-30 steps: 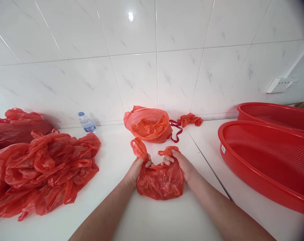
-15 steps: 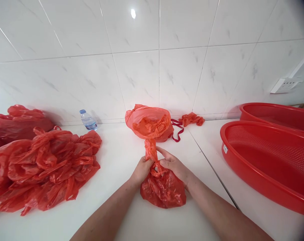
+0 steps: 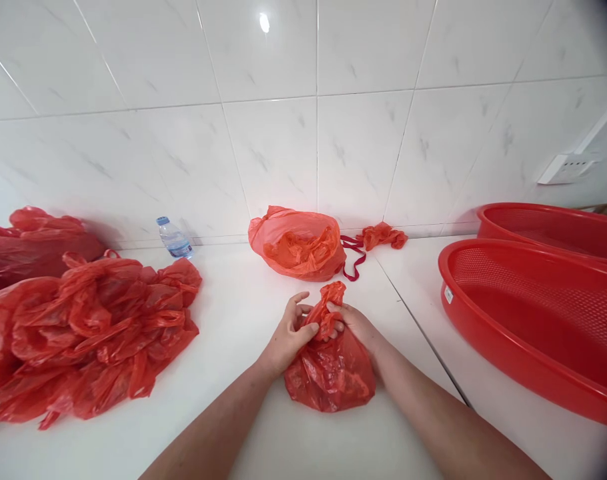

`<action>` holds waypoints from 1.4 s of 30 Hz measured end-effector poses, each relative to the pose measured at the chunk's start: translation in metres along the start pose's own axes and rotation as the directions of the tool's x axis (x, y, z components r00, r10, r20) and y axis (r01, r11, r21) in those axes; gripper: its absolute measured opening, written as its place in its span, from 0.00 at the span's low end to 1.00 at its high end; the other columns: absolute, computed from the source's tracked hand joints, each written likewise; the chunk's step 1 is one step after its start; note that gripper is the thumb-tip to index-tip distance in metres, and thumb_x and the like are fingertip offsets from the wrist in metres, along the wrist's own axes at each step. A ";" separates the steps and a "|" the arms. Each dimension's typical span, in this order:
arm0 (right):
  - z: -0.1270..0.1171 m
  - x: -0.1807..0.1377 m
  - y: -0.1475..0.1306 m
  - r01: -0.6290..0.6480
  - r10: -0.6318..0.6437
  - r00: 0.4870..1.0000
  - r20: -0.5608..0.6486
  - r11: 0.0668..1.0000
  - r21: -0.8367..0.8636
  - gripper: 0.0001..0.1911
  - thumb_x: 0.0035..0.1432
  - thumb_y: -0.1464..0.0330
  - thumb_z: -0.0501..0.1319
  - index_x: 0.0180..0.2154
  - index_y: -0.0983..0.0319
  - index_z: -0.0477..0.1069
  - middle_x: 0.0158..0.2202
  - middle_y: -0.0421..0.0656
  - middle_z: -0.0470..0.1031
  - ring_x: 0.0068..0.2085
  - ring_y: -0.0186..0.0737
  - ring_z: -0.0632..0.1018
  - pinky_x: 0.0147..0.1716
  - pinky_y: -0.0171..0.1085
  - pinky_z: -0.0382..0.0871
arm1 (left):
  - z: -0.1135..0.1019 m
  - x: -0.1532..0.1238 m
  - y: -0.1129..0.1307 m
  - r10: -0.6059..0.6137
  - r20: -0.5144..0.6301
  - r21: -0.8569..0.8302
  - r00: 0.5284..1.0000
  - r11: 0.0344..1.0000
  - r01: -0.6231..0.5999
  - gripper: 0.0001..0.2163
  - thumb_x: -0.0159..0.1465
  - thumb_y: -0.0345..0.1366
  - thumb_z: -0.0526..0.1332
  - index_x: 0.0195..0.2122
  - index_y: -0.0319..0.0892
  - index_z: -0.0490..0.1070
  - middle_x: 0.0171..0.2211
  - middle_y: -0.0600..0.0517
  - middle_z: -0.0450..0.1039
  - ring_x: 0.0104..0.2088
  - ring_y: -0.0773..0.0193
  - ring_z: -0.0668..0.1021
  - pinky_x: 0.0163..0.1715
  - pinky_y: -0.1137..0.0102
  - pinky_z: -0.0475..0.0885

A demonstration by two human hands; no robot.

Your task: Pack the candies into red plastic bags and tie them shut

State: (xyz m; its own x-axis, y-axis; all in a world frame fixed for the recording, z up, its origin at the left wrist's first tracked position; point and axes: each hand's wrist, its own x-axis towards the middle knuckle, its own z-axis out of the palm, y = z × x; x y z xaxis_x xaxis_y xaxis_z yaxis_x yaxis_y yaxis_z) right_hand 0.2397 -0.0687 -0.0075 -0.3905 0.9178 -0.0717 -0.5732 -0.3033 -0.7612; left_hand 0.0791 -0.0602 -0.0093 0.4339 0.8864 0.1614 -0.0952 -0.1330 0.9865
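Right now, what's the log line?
left hand: open, thumb at gathered red plastic bag | right hand: gripping bag's neck | beyond: open-mouthed translucent red bag | right: red perforated plastic basket

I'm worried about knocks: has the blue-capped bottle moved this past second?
No, the bottle keeps its place relative to the tiled wall.

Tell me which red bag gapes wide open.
The red bag near the wall, beside the dark-red strap: its mouth gapes toward the camera. The held bag has its neck bunched in the right hand. The left-hand pile shows no such opening.
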 end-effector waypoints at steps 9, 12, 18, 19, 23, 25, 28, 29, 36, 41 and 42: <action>-0.003 0.002 -0.001 -0.048 0.050 0.992 -0.117 0.999 0.022 0.16 0.54 0.60 0.61 0.21 0.61 0.62 0.12 0.33 0.57 0.17 0.31 0.63 0.21 0.33 0.62 | 0.008 -0.005 0.005 0.289 -0.027 0.475 0.957 0.846 -0.242 0.04 0.56 0.35 0.63 0.32 0.43 0.70 0.48 0.47 0.66 0.48 0.57 0.71 0.50 0.62 0.65; -0.002 0.000 -0.003 -0.031 0.038 0.992 -0.124 0.998 0.055 0.10 0.54 0.63 0.62 0.26 0.60 0.65 0.12 0.31 0.56 0.16 0.29 0.62 0.26 0.34 0.66 | 0.003 0.000 0.001 0.151 -0.161 0.225 0.975 0.968 -0.113 0.06 0.59 0.37 0.60 0.27 0.41 0.68 0.41 0.48 0.69 0.41 0.61 0.74 0.43 0.66 0.68; 0.001 -0.007 -0.005 -0.040 0.040 0.999 0.009 0.995 0.087 0.08 0.53 0.64 0.62 0.29 0.59 0.65 0.18 0.33 0.64 0.23 0.32 0.69 0.32 0.35 0.66 | -0.002 0.005 0.002 -0.169 -0.189 -0.268 0.967 0.957 0.114 0.10 0.53 0.38 0.65 0.26 0.41 0.63 0.35 0.51 0.74 0.29 0.65 0.75 0.34 0.69 0.70; 0.001 -0.009 -0.005 -0.070 0.068 0.997 0.033 0.994 0.082 0.11 0.54 0.60 0.60 0.27 0.60 0.64 0.19 0.35 0.65 0.25 0.33 0.71 0.33 0.36 0.67 | -0.003 0.005 0.003 -0.195 -0.172 -0.304 0.966 0.943 0.136 0.10 0.54 0.38 0.64 0.26 0.41 0.63 0.31 0.53 0.74 0.27 0.67 0.75 0.31 0.70 0.70; 0.001 -0.009 -0.008 -0.069 0.070 0.997 0.044 0.997 -0.020 0.25 0.55 0.45 0.51 0.24 0.59 0.64 0.21 0.37 0.65 0.27 0.36 0.72 0.35 0.38 0.67 | -0.007 0.005 0.000 -0.218 -0.138 -0.327 0.966 0.931 0.163 0.10 0.54 0.38 0.64 0.25 0.42 0.61 0.21 0.57 0.69 0.21 0.69 0.71 0.23 0.75 0.66; -0.001 -0.007 -0.008 -0.009 0.011 1.000 0.017 0.992 -0.127 0.20 0.53 0.49 0.58 0.26 0.59 0.66 0.22 0.36 0.67 0.27 0.34 0.72 0.35 0.38 0.67 | -0.009 0.006 -0.002 -0.217 -0.140 -0.306 0.966 0.937 0.166 0.10 0.54 0.38 0.64 0.26 0.41 0.62 0.21 0.57 0.69 0.21 0.70 0.71 0.22 0.76 0.64; -0.001 -0.005 -0.008 0.073 -0.082 0.997 -0.012 0.937 -0.341 0.14 0.47 0.62 0.66 0.36 0.59 0.69 0.32 0.37 0.73 0.31 0.35 0.74 0.37 0.37 0.67 | -0.010 0.006 -0.004 -0.217 -0.138 -0.315 0.966 0.935 0.165 0.11 0.55 0.39 0.64 0.26 0.41 0.62 0.21 0.57 0.69 0.20 0.71 0.70 0.22 0.76 0.64; 0.000 -0.005 -0.007 0.092 -0.116 0.993 -0.030 0.901 -0.424 0.18 0.46 0.64 0.67 0.40 0.58 0.68 0.35 0.38 0.73 0.33 0.36 0.75 0.37 0.38 0.67 | -0.010 0.006 -0.004 -0.215 -0.138 -0.327 0.967 0.931 0.160 0.11 0.55 0.39 0.64 0.26 0.41 0.62 0.21 0.57 0.69 0.20 0.72 0.70 0.22 0.76 0.64; 0.003 -0.006 -0.003 -0.023 -0.398 0.899 -0.182 0.373 -0.927 0.14 0.48 0.73 0.58 0.39 0.55 0.67 0.29 0.36 0.72 0.31 0.35 0.72 0.31 0.34 0.63 | -0.008 0.003 -0.001 -0.122 -0.023 -0.205 0.992 0.972 0.115 0.11 0.55 0.38 0.65 0.27 0.40 0.63 0.27 0.54 0.71 0.25 0.70 0.72 0.28 0.74 0.67; -0.003 -0.005 0.002 -0.114 -0.493 0.847 -0.198 0.196 -0.974 0.06 0.51 0.72 0.56 0.32 0.56 0.68 0.26 0.37 0.73 0.28 0.36 0.70 0.29 0.35 0.56 | -0.007 0.001 0.001 -0.094 0.110 -0.114 0.989 0.988 0.107 0.12 0.54 0.39 0.66 0.27 0.40 0.64 0.32 0.51 0.71 0.30 0.67 0.73 0.32 0.72 0.68; -0.005 -0.004 0.003 -0.096 -0.500 0.844 -0.194 0.215 -0.972 0.07 0.50 0.72 0.56 0.32 0.56 0.69 0.26 0.37 0.73 0.27 0.36 0.70 0.29 0.35 0.56 | -0.007 0.001 0.001 -0.095 0.110 -0.101 0.989 0.989 0.106 0.12 0.54 0.39 0.66 0.28 0.40 0.64 0.32 0.52 0.71 0.31 0.66 0.73 0.32 0.72 0.68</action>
State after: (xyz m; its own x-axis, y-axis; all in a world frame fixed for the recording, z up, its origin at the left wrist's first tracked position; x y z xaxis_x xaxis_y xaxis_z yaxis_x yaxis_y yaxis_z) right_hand 0.2429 -0.0722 -0.0127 0.0964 0.9760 0.1951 0.6140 0.0959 -0.7835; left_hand 0.0734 -0.0568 -0.0088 0.5368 0.8409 0.0689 -0.1382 0.0071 0.9904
